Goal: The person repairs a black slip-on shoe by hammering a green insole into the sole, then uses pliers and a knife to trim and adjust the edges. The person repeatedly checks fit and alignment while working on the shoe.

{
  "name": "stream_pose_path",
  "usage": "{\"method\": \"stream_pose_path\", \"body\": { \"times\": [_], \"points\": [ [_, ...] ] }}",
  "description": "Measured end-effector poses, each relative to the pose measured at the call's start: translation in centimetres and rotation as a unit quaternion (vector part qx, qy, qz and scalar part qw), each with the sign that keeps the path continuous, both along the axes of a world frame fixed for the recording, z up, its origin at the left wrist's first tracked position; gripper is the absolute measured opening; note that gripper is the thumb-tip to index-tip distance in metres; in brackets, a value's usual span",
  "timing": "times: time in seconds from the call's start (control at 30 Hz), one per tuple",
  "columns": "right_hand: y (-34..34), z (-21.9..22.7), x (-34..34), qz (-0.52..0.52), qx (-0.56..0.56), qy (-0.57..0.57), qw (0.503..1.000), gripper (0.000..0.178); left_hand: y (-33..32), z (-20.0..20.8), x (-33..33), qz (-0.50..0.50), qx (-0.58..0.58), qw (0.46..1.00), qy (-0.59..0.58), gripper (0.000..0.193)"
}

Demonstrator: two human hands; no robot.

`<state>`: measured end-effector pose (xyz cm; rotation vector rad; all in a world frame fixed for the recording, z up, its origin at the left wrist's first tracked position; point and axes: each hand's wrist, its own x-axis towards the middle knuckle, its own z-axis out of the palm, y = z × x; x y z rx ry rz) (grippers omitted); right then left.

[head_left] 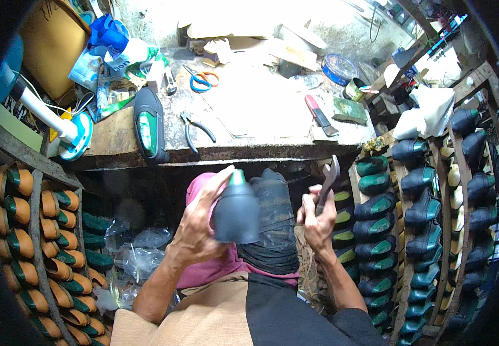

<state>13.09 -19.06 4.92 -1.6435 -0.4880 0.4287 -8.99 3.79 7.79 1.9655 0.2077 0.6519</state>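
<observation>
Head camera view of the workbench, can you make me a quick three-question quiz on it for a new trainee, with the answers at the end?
1. Multiple choice: what colours are the handles of the scissors on the workbench?
A) red and yellow
B) blue and orange
C) green and white

2. True or false: the bench shoe lies to the left of the pliers.

3. Short answer: what do the left hand and the right hand each hold?

Key:
1. B
2. True
3. The left holds a dark shoe, blurred, with green at its far end; the right holds a dark metal tool.
</observation>
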Motion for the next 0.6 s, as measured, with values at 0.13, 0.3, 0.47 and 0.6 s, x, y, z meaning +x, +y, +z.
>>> {"method": "stream_pose_path", "body": {
  "times": [0.13,0.3,0.47,0.6],
  "points": [
    [6.7,-1.9,7.9,0.025,-0.095,-0.186,0.978,0.01,-0.8,-2.8,-3.5,0.032,-0.016,0.998,0.046,0.113],
    [15.6,-3.9,15.0,0.026,-0.271,-0.272,0.923,0.025,-3.5,-3.1,-7.6,0.081,0.029,0.989,0.123,0.109],
    [20.1,-5.4,17.4,0.036,-0.322,-0.337,0.884,0.041,-5.6,-2.0,-6.4,0.147,-0.03,0.976,0.16,0.103],
    [21.1,-7.7,18.3,0.056,-0.308,-0.416,0.854,0.036,-2.6,-2.3,-6.2,0.073,0.002,0.986,0.151,0.106]
  ]
}}
